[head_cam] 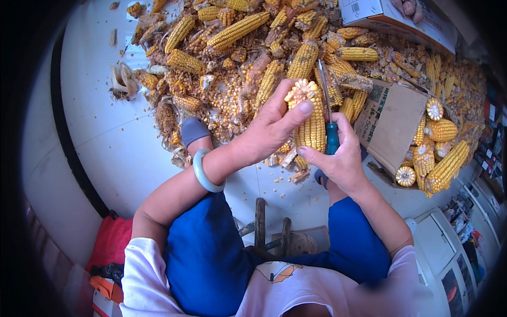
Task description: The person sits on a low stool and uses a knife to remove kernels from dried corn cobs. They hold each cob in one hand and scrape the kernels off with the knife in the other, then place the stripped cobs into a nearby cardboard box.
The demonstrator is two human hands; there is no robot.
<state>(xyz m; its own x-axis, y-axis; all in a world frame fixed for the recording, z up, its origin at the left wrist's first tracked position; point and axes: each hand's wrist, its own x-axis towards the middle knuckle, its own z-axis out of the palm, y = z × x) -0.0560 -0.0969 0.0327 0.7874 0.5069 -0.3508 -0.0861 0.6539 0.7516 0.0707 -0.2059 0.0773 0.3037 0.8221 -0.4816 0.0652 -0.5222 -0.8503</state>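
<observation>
An ear of yellow corn is held between both hands in front of me, its broken end pointing up and away. My left hand grips its upper end, the thumb lying over the top. Against the lower right side of the ear, my right hand holds a screwdriver with a teal handle, its metal shaft pointing away from me beside the corn. The right thumb touches the bottom of the ear. Beyond the hands, a heap of corn ears, bare cobs and loose kernels covers the floor.
At the right, an opened cardboard box holds several corn ears. A white carton stands at the back right. Shod feet flank the near edge of the heap. Wooden stool legs show between the knees. A corn husk lies left.
</observation>
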